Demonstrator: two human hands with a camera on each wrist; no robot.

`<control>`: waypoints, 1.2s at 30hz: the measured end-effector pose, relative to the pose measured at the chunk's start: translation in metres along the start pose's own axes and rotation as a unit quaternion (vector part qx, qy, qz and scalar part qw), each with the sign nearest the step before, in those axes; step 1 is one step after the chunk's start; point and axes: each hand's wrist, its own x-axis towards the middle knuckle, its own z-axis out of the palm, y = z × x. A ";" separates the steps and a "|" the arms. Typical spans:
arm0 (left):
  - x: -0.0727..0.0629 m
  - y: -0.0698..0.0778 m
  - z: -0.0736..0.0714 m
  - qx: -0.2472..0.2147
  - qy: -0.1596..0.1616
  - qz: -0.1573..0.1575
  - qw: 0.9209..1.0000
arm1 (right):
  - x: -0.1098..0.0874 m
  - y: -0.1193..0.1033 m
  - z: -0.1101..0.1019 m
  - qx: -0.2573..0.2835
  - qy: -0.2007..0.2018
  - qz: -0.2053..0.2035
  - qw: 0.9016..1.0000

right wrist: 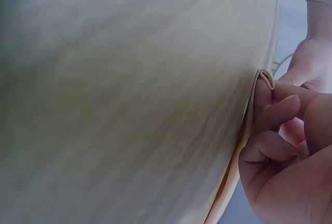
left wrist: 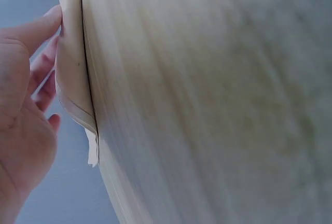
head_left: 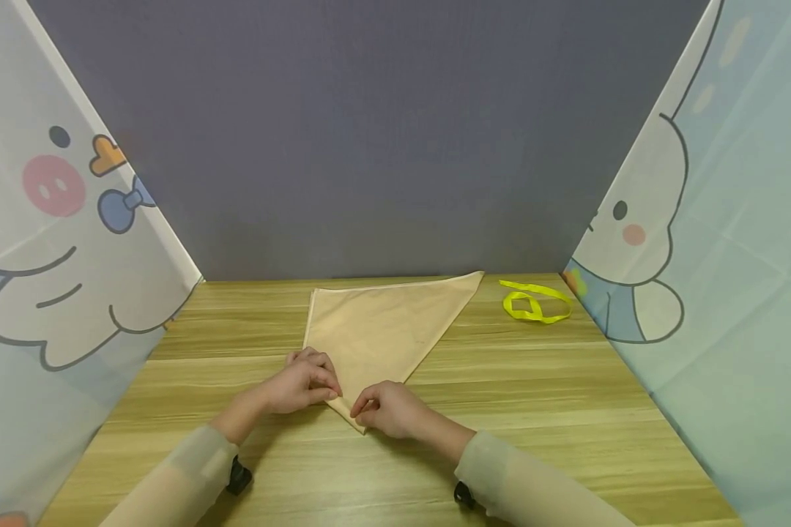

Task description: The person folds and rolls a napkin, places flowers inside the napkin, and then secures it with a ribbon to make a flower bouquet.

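Observation:
A beige cloth [head_left: 376, 322] lies on the wooden table in a folded, roughly triangular shape, one long point reaching to the back right. Its near edge is turned over in a narrow fold. At the left end of this fold, my left hand [head_left: 306, 380] pinches the cloth between thumb and fingers. Close beside it, near the front corner, my right hand [head_left: 392, 410] grips the fold with curled fingers. The right wrist view shows the small rolled end of the cloth [right wrist: 266, 78] at the fingertips; the left wrist view shows the rounded fold [left wrist: 71, 63] against the left fingertips.
A loosely looped yellow ribbon [head_left: 534, 307] rests at the back right of the wooden table [head_left: 534, 410]. A grey panel [head_left: 382, 139] rises behind the table. Cartoon-printed sheets [head_left: 46, 241] stand along the left and right sides.

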 end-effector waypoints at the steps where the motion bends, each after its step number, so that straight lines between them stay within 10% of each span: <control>1: 0.000 0.000 0.000 0.006 0.005 0.005 1.000 | 0.000 0.000 0.000 0.000 0.000 0.001 1.000; 8: -0.002 0.000 -0.002 0.001 0.006 0.059 0.998 | -0.002 -0.004 0.001 0.002 0.006 0.003 1.000; 17: -0.005 -0.003 -0.004 -0.086 -0.057 -0.001 0.995 | -0.003 -0.004 0.000 -0.028 0.012 -0.008 1.000; 36: -0.005 0.001 -0.004 -0.057 -0.059 0.031 0.996 | 0.000 -0.013 0.008 -0.181 0.008 -0.052 0.982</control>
